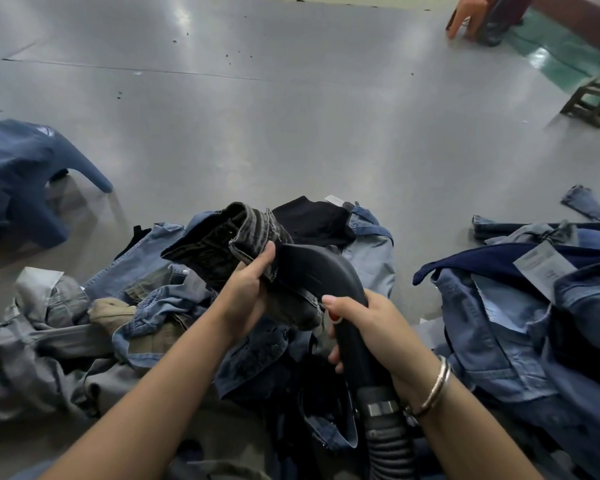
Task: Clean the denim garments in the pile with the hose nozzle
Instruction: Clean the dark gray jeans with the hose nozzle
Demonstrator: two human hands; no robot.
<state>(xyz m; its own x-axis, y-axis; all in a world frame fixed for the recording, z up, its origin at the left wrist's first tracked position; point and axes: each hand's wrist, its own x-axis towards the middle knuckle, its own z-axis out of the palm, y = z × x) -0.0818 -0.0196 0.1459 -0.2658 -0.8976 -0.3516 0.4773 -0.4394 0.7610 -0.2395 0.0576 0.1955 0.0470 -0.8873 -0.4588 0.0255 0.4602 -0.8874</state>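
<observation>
While you hold the dark grey washed-denim garment [229,237] up over the middle of the pile of denim garments [146,306], you are in the cleaning step itself: the wide flared mouth of the black curved plastic hose nozzle [312,268] lies against the garment's near right edge, just beside your thumb. Judging by that, this piece is being worked now and much of the heap looks still to come.

Your left hand [246,289] pinches a folded hem of the garment, thumb on top and pressed down; the other fingers are tucked behind the cloth, so I cannot tell how they lie. Your right hand [368,323] is wrapped round the nozzle's neck, fingers curled close about it, thumb stretched forward along the top near a small red mark.

Next, as I judge it, you need to pull the cloth taut with the left and draw the nozzle mouth across it, keeping loose folds from bunching into the opening.

To the right lies a separate stack of blue denim garments with a paper tag [534,306]; far left stands a blue plastic stool [25,174] on the grey floor [291,133].
</observation>
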